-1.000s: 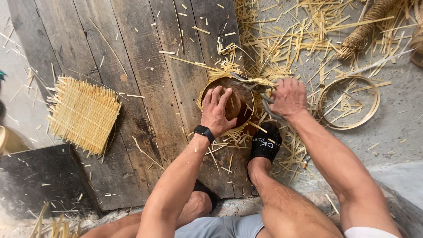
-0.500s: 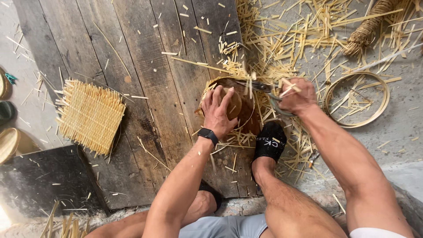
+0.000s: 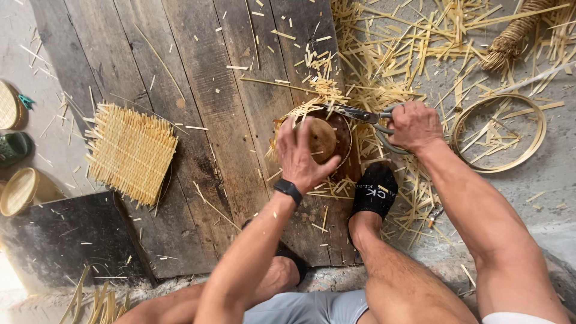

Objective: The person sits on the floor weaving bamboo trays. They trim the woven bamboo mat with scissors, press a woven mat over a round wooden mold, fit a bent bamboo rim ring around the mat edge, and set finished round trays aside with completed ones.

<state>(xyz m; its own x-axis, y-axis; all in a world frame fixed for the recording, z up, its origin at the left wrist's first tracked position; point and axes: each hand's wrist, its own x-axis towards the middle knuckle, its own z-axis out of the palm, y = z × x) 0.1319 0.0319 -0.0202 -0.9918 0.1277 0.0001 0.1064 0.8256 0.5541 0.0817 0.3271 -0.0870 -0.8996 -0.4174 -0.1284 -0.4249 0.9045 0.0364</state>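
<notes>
Left hand (image 3: 303, 157) pressed on the round woven basket (image 3: 324, 139), fingers spread, basket sitting on the wooden boards (image 3: 198, 90). Right hand (image 3: 413, 126) clamped round scissors (image 3: 360, 114) at its rim.

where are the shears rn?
In the head view, the shears are right of centre: handles in the right hand, blades pointing left over the top rim of the round basket that the left hand steadies.
</notes>
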